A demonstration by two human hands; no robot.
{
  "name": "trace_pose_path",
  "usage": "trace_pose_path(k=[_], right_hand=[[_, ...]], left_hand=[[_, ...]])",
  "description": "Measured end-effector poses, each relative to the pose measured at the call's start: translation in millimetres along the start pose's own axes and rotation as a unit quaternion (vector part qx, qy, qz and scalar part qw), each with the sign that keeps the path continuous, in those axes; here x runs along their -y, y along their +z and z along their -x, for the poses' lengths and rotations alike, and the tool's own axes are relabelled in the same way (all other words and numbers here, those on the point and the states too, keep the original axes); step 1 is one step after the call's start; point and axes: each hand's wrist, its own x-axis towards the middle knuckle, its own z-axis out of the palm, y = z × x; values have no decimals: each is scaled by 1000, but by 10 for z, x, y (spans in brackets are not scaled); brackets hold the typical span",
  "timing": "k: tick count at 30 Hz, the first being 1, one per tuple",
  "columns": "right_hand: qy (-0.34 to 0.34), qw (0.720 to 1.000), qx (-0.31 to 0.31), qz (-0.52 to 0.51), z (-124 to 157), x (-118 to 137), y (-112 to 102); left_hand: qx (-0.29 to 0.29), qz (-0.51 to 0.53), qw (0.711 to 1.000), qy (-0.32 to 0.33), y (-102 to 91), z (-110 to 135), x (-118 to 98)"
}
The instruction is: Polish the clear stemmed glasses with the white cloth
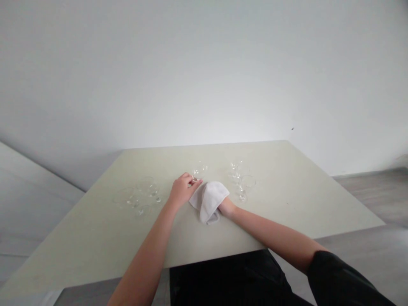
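Note:
In the head view my left hand [184, 189] is closed in a pinch on a clear glass [200, 170], whose rounded bowl points away from me above the table. A white cloth [214, 197] drapes over my right hand [226, 207], hiding its fingers. The hand appears closed on the cloth from beneath, and a fold hangs toward the table's front. Cloth and left fingertips are close together; whether the cloth touches the glass I cannot tell.
Several clear stemmed glasses [137, 197] are grouped on the table's left part. More clear glasses [242, 180] are just right of the cloth. The pale table [287, 191] backs onto a white wall [204, 85].

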Motion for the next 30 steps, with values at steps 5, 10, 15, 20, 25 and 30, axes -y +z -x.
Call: trace_pose_path(k=[5, 10, 15, 20, 25, 30], right_hand=[[-33, 998, -27, -50, -258, 38, 172], [-14, 999, -50, 3, -252, 150, 102], [26, 995, -89, 22, -131, 188, 36], [41, 991, -124, -4, -166, 152, 77], [12, 987, -157, -41, -220, 166, 40], [-26, 990, -140, -12, -195, 216, -74]], left_hand=[[123, -26, 992, -26, 104, 34, 167], [149, -25, 988, -17, 94, 96, 148], [197, 78, 977, -18, 78, 135, 95], [177, 200, 963, -22, 87, 161, 28], [72, 288, 951, -81, 143, 167, -22], [126, 420, 861, -257, 148, 67, 65]])
